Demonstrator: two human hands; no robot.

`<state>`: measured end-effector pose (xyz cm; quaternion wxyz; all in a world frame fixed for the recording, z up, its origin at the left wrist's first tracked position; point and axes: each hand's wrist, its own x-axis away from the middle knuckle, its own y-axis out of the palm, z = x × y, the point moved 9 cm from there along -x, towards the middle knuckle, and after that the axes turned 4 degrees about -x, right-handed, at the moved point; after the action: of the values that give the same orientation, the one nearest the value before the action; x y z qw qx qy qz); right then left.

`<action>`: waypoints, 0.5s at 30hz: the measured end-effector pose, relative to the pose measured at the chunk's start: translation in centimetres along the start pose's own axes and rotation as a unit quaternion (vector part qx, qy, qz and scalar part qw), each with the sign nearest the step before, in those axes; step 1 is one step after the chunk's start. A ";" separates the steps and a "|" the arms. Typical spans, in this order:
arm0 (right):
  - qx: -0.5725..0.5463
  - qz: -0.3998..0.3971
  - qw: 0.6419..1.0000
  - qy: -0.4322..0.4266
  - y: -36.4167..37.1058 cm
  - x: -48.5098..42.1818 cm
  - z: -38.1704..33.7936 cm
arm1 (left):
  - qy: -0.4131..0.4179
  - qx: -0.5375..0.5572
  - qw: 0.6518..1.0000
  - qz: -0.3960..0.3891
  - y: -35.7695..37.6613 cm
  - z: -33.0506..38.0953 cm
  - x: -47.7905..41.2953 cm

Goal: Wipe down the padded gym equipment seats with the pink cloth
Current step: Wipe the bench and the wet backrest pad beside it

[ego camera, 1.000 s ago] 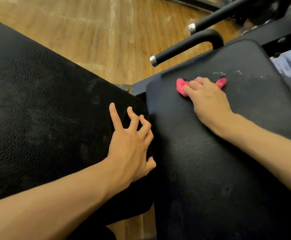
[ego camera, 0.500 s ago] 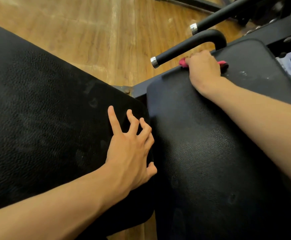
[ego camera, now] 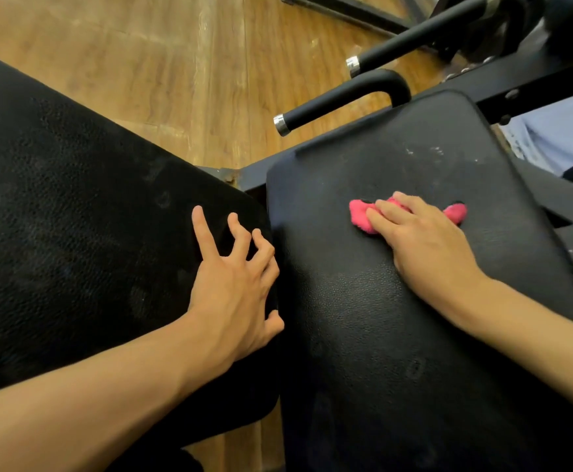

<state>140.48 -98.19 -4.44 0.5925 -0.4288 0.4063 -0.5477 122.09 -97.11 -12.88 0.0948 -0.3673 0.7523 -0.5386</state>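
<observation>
Both hands are down on black pads. Left hand (ego camera: 234, 287) rests on the right edge of the left pad (ego camera: 73, 233), fingers spread and bent, fingertips on the leather, gripping nothing. Right hand (ego camera: 421, 243) lies flat over the cloth (ego camera: 360, 214), fingers fairly straight, pressing it onto the right pad (ego camera: 363, 335).

By size: the left pad fills the near left, its grained surface marked with dull smudges. The right pad runs from near centre to far right, with pale specks near its far edge. Wood floor (ego camera: 193, 63) shows beyond and between the pads. A black frame (ego camera: 523, 76) crosses the far right. Two black handles with silver end caps stand beyond the right pad, the curved one (ego camera: 339, 97) nearer, the straight one (ego camera: 414, 39) farther. The pink cloth sits mid-pad, bunched, showing on both sides of the right hand.
</observation>
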 end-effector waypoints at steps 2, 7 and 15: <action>0.008 0.011 1.000 0.005 0.6 -3.2 0.8 | 0.002 0.003 1.000 0.000 0.0 0.0 0.0; 0.033 0.001 0.996 0.079 2.5 -14.2 3.2 | 0.000 0.009 1.000 0.000 0.0 0.0 0.0; -0.035 -0.039 0.998 -0.041 3.6 -6.0 -3.2 | -0.005 0.007 1.000 0.012 0.0 0.2 0.0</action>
<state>138.16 -92.25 -8.79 0.5718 -0.4862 0.3838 -0.5379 122.20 -97.28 -12.93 0.1081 -0.3601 0.7523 -0.5410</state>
